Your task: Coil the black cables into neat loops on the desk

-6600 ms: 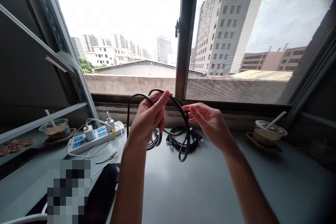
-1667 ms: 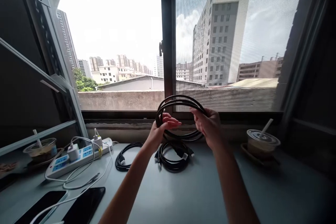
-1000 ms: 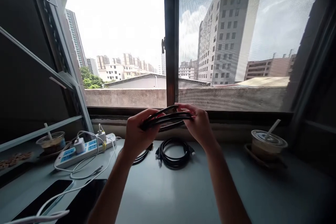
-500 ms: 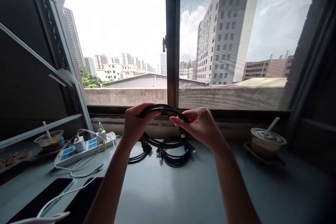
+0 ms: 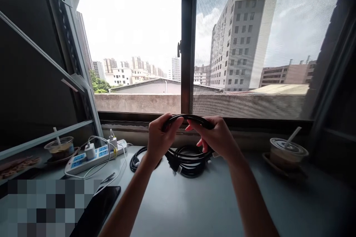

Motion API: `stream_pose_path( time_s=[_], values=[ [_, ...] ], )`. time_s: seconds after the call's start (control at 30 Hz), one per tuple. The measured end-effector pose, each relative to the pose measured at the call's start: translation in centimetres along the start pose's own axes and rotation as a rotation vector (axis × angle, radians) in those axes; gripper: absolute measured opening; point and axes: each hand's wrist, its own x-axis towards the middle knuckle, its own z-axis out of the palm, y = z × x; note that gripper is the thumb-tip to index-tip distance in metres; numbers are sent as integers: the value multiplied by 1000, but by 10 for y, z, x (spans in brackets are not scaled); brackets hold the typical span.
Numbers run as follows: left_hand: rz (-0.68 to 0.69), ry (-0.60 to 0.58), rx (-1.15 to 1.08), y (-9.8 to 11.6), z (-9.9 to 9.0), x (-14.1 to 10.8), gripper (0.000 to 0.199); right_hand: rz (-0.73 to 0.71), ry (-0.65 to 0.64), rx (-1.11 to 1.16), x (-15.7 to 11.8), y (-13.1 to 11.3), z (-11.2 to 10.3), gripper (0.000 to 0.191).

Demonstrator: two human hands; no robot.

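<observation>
A coiled black cable (image 5: 191, 117) is held up in front of the window sill, its upper arc bowed between my two hands. My left hand (image 5: 164, 133) is closed round the left side of the loop, thumb pressed on top. On the right side, my right hand (image 5: 215, 133) grips the same loop, its lower fingers curled beneath. The bottom of the held loop overlaps another coiled black cable (image 5: 190, 173) on the table, so where one ends is hard to tell. A further black cable coil (image 5: 133, 159) lies left of it, partly behind my left wrist.
A white power strip (image 5: 96, 157) with chargers and white cords lies at the left. Beside it are a drink cup (image 5: 59, 148) and a dark phone (image 5: 96, 209). A lidded cup (image 5: 289, 152) with a straw stands on the right. The lower left corner is pixelated.
Both hands and the held cable have shifted slightly right and down in view, with the hands angled differently round the loop. The view itself has also shifted a little.
</observation>
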Motion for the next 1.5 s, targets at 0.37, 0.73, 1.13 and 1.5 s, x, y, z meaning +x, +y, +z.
stream_pose_path(
  time_s=[0.37, 0.73, 1.13, 1.5],
  values=[
    [-534, 40, -134, -38, -16, 18, 48, -134, 185, -796, 16, 28, 41, 76],
    [-671, -165, -448, -26, -29, 21, 33, -53, 114, -1013, 8, 20, 39, 63],
    [-680, -333, -775, -35, -45, 18, 20, -96, 116, -1060, 0, 23, 42, 53],
    [-532, -308, -775, -13, -36, 13, 15, -414, 506, -780, 5, 28, 38, 42]
  ],
)
